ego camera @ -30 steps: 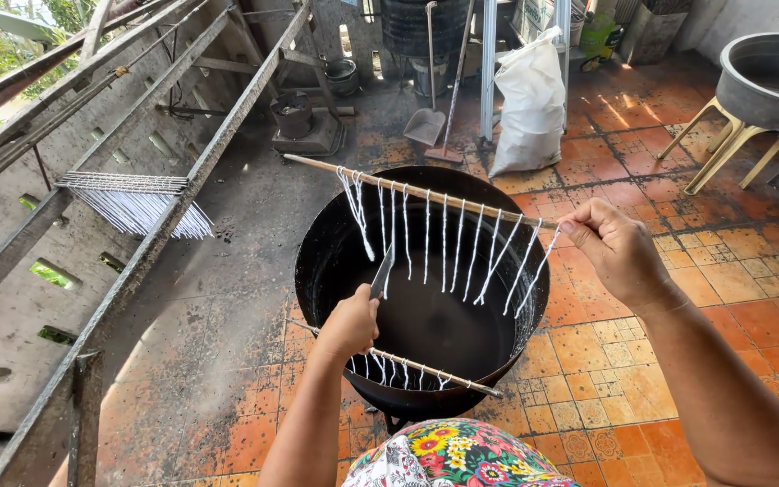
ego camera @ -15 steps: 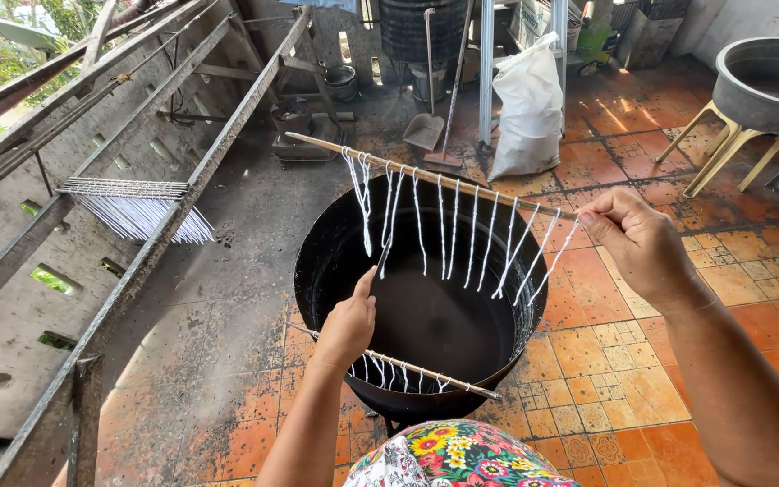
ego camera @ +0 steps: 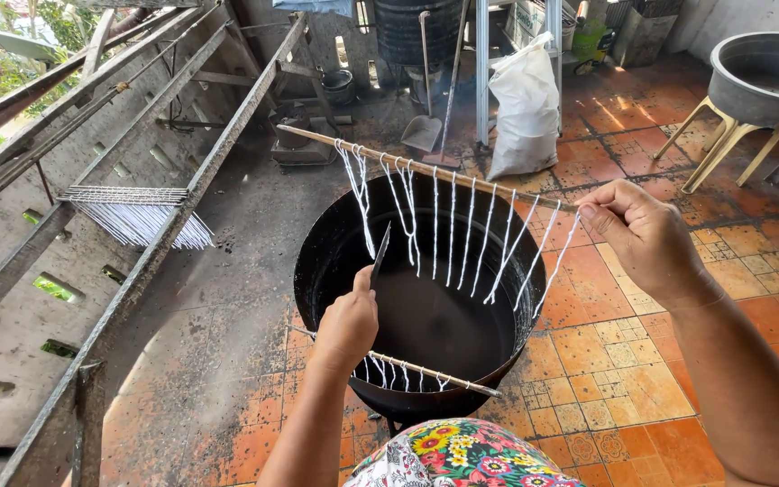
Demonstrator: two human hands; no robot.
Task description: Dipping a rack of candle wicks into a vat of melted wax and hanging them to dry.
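My right hand [ego camera: 644, 236] pinches the near end of a thin wooden stick [ego camera: 380, 159] held level above a big black pot [ego camera: 326, 243]. Several white wax-coated strings [ego camera: 451, 230] hang from the stick over the dark liquid inside. My left hand [ego camera: 348, 322] grips a dark knife [ego camera: 380, 255], its blade pointing up at the leftmost strings. A second stick [ego camera: 430, 371] with short white strings lies across the pot's near rim, just beyond my left hand.
A metal rack [ego camera: 151, 243] runs along the left, with a bundle of white strings [ego camera: 137, 216] hanging on it. A white sack [ego camera: 526, 104], a shovel [ego camera: 426, 126] and a grey basin on a stool [ego camera: 759, 77] stand behind on the orange tile floor.
The stick has risen a little and the strings swing left. My left hand and the knife have shifted slightly up towards the strings.
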